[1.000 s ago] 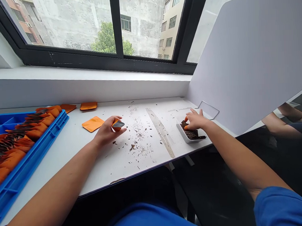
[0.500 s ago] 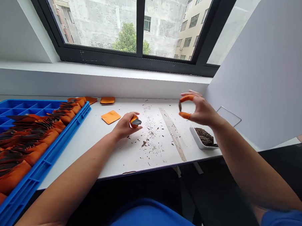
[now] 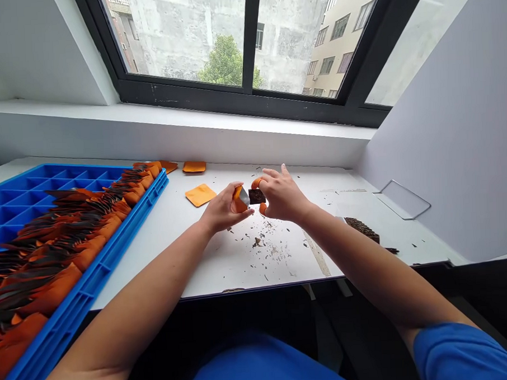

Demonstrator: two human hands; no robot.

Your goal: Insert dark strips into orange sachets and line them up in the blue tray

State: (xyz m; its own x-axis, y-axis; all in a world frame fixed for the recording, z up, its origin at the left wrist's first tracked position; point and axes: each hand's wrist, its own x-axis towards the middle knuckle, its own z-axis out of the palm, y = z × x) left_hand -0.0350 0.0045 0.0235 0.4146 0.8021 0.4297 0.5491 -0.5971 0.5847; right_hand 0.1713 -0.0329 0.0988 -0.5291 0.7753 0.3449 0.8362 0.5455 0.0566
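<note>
My left hand point(image 3: 224, 210) is closed on a small grey blade point(image 3: 244, 198), pinched with an orange finger cot. My right hand point(image 3: 281, 195) pinches a small dark brown square piece point(image 3: 256, 196) between orange-capped thumb and forefinger, its edge against the blade. Both hands meet above the middle of the white table point(image 3: 223, 258). Dark flakes and shavings point(image 3: 264, 246) lie on the table just below them. A white dish of dark brown pieces point(image 3: 362, 228) sits to the right, partly hidden by my right forearm.
A blue compartment tray point(image 3: 70, 231) filled with orange and dark pieces stands at the left. Orange squares point(image 3: 200, 194) lie at the back of the table. A white divider panel point(image 3: 452, 125) rises at the right, a clear plate point(image 3: 403, 199) by its foot. A window ledge runs behind.
My right hand carried a dark piece from above the dish leftward to the blade in my left hand. The camera has turned left.
</note>
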